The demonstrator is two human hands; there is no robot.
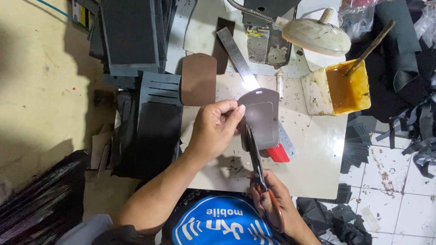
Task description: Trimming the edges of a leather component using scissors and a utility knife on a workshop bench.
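A pale work table (318, 159) held a tub of amber glue (338, 88) and a steel ruler (240, 63). Above it, the left hand (213, 129) pinched a grey leather piece (261, 115) between thumb and fingers. The right hand (272, 199), fingers curled through the handles, gripped scissors (254, 154) whose blades met the leather's lower edge.

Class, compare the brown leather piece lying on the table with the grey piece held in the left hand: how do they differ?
The brown leather piece lies flat and untouched on the table; the grey piece is held up by the left hand. The brown piece is a warm brown, the grey piece a dull taupe. Scissors in the right hand meet the grey piece only. Both share a rounded tab shape.
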